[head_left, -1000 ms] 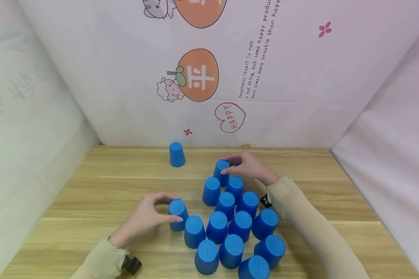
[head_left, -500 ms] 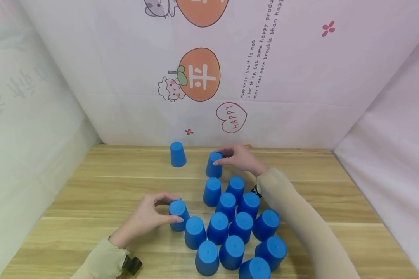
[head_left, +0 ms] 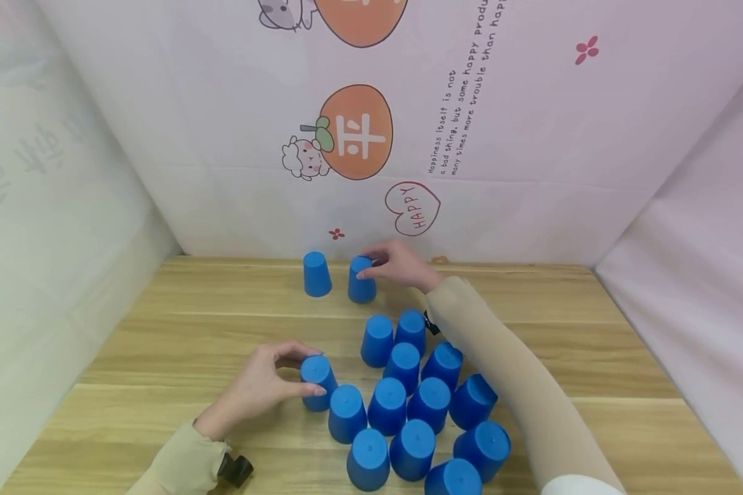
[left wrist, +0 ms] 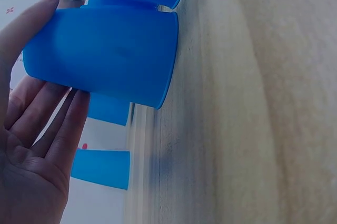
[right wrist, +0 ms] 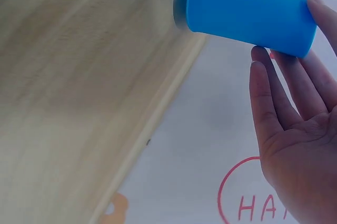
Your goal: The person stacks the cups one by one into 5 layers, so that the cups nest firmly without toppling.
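Observation:
Near the back edge my right hand [head_left: 402,265] grips an upside-down blue cup [head_left: 362,283] between thumb and fingers. Just left of it a second blue cup [head_left: 317,275] stands alone, a small gap apart. In the right wrist view the gripped cup [right wrist: 250,11] has the thumb on one side and fingertips on the other. My left hand [head_left: 263,385] holds another upside-down blue cup [head_left: 318,385] at the left end of the cluster. In the left wrist view this cup [left wrist: 102,53] stands on the table close to its neighbour.
Several upside-down blue cups [head_left: 389,405] stand closely grouped in the middle and front right of the wooden table [head_left: 161,357]. A printed white sheet [head_left: 508,137] rises behind the table's back edge. White cloth hangs at both sides.
My right hand has carried its cup from the cluster's far tip leftward and back, close to the lone cup. My left hand has stayed on its cup.

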